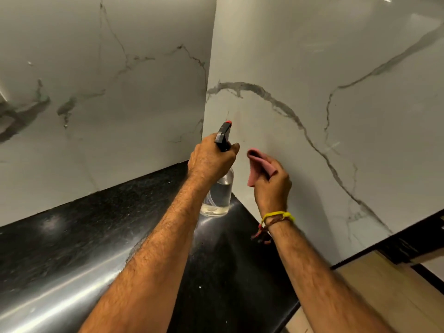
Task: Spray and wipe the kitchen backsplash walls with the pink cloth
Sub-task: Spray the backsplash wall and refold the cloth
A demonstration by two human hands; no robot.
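My left hand (211,159) grips a clear spray bottle (219,193) around its neck, lifted above the counter. Its black trigger head with a red nozzle (224,132) points at the right marble wall (312,104) close to the corner. My right hand (272,186) holds a folded pink cloth (258,164) just right of the bottle, near the same wall. The left marble wall (108,92) meets the right one at the corner. Both walls are white with grey veins.
A glossy black stone countertop (84,236) runs below both walls and ends at an edge on the lower right. Beyond that edge lies a light wooden surface (384,296). Yellow and red threads circle my right wrist (276,218).
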